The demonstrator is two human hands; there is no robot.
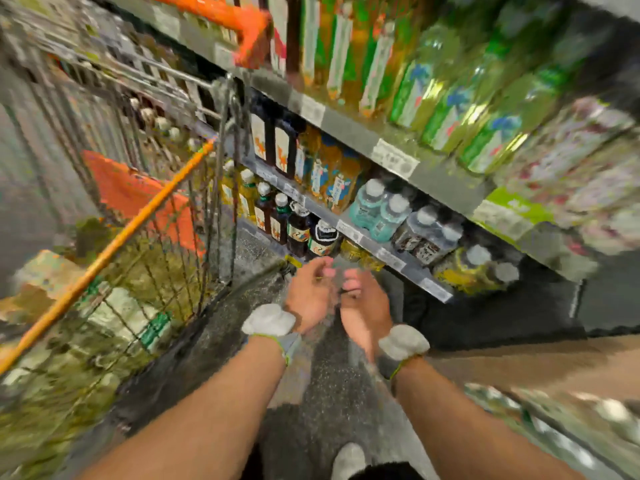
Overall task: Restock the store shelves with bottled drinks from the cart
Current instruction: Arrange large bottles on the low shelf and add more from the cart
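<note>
My left hand (309, 293) and my right hand (363, 306) hang close together over the floor, in front of the lowest shelf (398, 261). Their fingers are loosely curled and hold nothing; the picture is blurred. The wire cart (145, 216) with orange trim stands at my left, with packs of bottled drinks (114, 317) inside. On the shelves ahead stand dark bottles (301, 233), yellow tea bottles (332, 178), pale blue water bottles (377, 209) and green bottles (450, 109).
The grey speckled floor (329, 375) runs between the cart and the shelving. My shoe (348, 460) shows at the bottom. Price tags (394, 157) line the shelf edges. An orange cart handle (242, 22) is at the top.
</note>
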